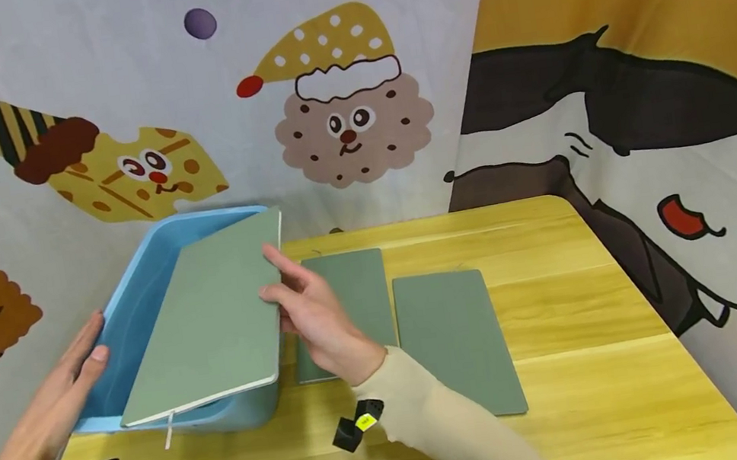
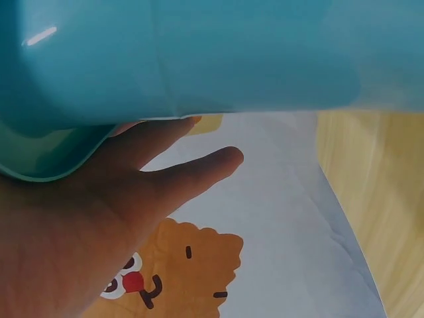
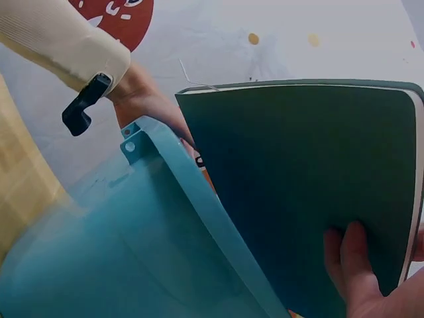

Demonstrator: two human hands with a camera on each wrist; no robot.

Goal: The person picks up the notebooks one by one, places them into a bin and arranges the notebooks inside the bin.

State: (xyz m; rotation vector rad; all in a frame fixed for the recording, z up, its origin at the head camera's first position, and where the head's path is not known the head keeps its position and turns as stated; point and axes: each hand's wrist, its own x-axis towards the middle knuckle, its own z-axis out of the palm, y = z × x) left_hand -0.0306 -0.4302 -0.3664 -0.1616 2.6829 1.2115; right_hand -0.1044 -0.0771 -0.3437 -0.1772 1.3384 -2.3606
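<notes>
A green notebook [image 1: 213, 310] with white page edges lies tilted over a blue plastic bin [image 1: 124, 352]. A pale ribbon [image 1: 169, 431] hangs from its near edge. My right hand [image 1: 318, 324] grips the notebook at its right side, thumb on the upper cover; the right wrist view shows other fingers [image 3: 356, 258] against the underside. At the bin's left side is my left hand [image 1: 50, 426], fingers extended along the outside of the rim and thumb held apart. The notebook hides much of the bin's inside.
Two more green notebooks lie flat on the wooden table [image 1: 588, 387]: one [image 1: 358, 285] just right of the bin, partly behind my right hand, the other [image 1: 458, 342] farther right. A cartoon-printed cloth [image 1: 438, 6] hangs behind the table.
</notes>
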